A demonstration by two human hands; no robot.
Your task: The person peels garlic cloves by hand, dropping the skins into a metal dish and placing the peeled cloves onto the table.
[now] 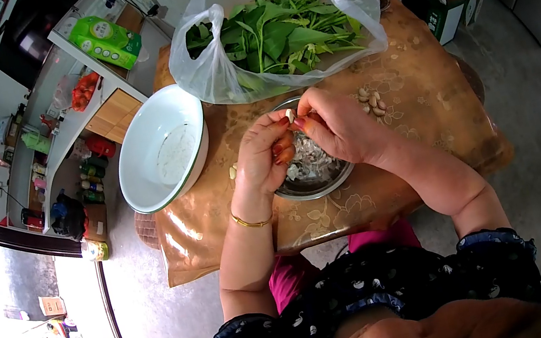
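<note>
Clove (290, 115) was pinched over the steel bowl (318, 194), near the middle of the desk (429, 83). Left hand (265, 149) was narrow, thumb and finger gripping the clove; right hand (339, 124) was also narrow, fingertips closed at the clove's other side. Step in hand, as judged: peeling. Any scrap of skin between the tips was too small to make out. Skins (312, 158) lay in the bowl, below the hands. Unpeeled cloves (373, 104) sat in a loose group right of the bowl; pale pieces (233, 172) lay beside the left wrist. Basin (169, 150) stood by the left edge, bag (364, 4) of greens (290, 31) at the far edge. Next move called for a firm left pinch and a light right-hand pull, by judgement.
</note>
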